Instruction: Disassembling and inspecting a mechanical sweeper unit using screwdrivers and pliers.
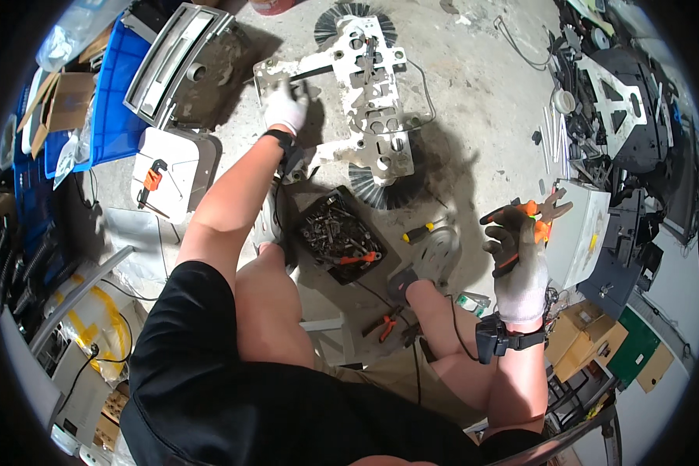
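Observation:
A white, dirt-stained frame with a round bristle brush at its far end and another brush at its near end lies on the floor ahead. My left hand, in a white glove, is over the frame's left arm with its fingers apart; whether it touches is unclear. Raised at the right, my right hand wears a white glove with dark finger coating. It grips orange-handled pliers, jaws pointing up and right.
Between my feet stands a black bin of screws and metal parts. A yellow-black screwdriver and red-handled pliers lie nearby. At left are a dirty grey housing, a white panel and a blue crate; a light-coloured box stands right.

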`<state>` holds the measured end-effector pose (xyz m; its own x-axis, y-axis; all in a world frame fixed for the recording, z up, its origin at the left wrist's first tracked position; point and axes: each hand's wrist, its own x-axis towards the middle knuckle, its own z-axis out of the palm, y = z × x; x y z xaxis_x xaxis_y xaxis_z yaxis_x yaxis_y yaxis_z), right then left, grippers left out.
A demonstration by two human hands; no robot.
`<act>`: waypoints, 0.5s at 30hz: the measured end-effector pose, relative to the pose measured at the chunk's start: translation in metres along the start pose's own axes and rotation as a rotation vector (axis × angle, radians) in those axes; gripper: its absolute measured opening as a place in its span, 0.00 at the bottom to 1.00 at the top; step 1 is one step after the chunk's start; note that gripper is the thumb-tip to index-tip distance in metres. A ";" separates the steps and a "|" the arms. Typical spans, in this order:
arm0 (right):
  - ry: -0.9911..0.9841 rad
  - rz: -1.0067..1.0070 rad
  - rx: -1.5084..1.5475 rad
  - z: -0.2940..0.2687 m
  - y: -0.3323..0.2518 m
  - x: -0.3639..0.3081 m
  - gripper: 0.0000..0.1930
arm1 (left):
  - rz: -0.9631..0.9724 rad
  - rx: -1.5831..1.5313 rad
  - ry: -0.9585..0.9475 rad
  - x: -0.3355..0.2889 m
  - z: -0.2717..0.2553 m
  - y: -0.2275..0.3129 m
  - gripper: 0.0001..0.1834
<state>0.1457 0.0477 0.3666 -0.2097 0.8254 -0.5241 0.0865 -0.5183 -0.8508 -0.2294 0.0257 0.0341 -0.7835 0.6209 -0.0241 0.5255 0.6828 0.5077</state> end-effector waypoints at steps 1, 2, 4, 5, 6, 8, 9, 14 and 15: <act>-0.019 0.004 -0.029 -0.002 0.001 0.001 0.20 | 0.114 -0.009 -0.137 -0.008 -0.014 0.025 0.26; -0.016 0.002 -0.033 -0.003 0.001 0.003 0.20 | 0.229 -0.033 -0.112 -0.014 0.002 0.034 0.26; -0.026 0.018 -0.019 0.002 0.004 0.006 0.21 | 0.352 -0.104 -0.346 -0.027 -0.009 0.066 0.28; -0.024 0.018 -0.024 0.003 0.003 0.007 0.21 | 0.352 -0.091 -0.422 -0.032 -0.012 0.085 0.30; -0.023 0.022 -0.030 0.007 0.002 0.006 0.21 | 0.348 -0.070 -0.481 -0.032 -0.004 0.091 0.29; -0.022 0.028 -0.038 0.014 0.001 0.005 0.21 | 0.351 0.027 -0.461 -0.032 0.016 0.094 0.26; -0.007 0.025 -0.042 0.018 0.000 0.004 0.21 | 0.320 -0.031 -0.542 -0.030 0.018 0.100 0.20; -0.006 0.014 -0.065 0.014 0.001 0.010 0.20 | 0.407 -0.134 -0.499 -0.029 0.032 0.076 0.08; 0.017 0.014 -0.054 0.013 0.002 0.011 0.20 | 0.345 -0.195 -0.467 -0.027 0.029 0.069 0.08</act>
<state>0.1309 0.0528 0.3594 -0.1913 0.8223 -0.5359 0.1414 -0.5172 -0.8441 -0.1628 0.0674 0.0453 -0.3273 0.9270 -0.1831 0.6180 0.3566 0.7006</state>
